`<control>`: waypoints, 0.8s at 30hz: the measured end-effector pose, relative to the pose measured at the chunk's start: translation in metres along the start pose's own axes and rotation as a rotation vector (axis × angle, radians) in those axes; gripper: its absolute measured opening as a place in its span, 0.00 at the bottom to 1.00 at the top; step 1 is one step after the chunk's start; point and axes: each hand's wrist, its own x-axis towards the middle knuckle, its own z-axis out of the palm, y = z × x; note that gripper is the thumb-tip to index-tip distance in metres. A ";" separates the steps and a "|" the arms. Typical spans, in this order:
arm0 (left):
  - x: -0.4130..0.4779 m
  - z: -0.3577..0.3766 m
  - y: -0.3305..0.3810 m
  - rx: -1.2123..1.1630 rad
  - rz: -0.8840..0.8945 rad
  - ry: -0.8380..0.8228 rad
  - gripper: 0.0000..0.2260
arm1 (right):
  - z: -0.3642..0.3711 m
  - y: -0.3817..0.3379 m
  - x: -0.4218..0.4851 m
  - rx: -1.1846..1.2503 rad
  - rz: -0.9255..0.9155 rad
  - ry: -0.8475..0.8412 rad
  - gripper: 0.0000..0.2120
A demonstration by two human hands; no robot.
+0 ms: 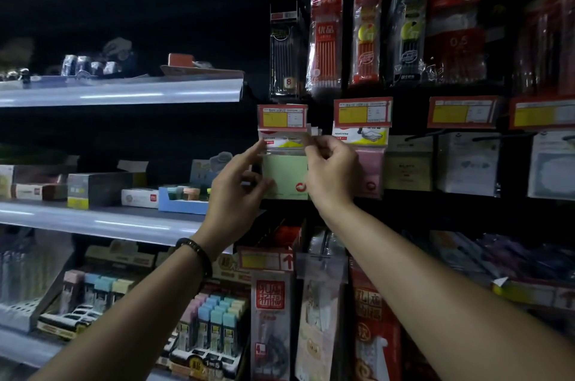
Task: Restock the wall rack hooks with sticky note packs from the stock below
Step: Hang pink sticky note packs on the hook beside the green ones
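The green sticky note pack [284, 175] hangs upright against the wall rack just under a red-and-yellow price tag [281, 115], its long axis vertical, printed header up and flat face toward the camera. It is a square pastel pad in a glossy clear sleeve. Whether its header is already on the hook cannot be told. The left hand [236, 191] grips the pack's left edge, thumb on the front and index finger stretched up to the header. The right hand [331, 172] pinches the header's upper right corner, its other fingers curled. Just beside it on the right hangs a pink pack [370, 169] of the same kind. To the left, a blue open-fronted carton [180, 201] on the grey shelf [109, 222] holds small pastel blocks. Lower down, a display box [214, 327] carries rows of slim tubes with pink, blue and green caps. Crinkly bags of pens [326, 38] hang above.
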 end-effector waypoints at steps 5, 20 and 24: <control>0.003 -0.003 -0.001 -0.008 0.051 -0.004 0.32 | 0.003 -0.001 0.005 0.019 0.027 0.009 0.10; 0.016 -0.010 -0.003 0.025 0.008 -0.049 0.34 | 0.007 -0.009 0.008 -0.025 0.089 0.028 0.11; 0.023 -0.010 -0.002 0.040 -0.010 -0.081 0.33 | 0.008 -0.013 0.011 -0.087 0.112 0.042 0.07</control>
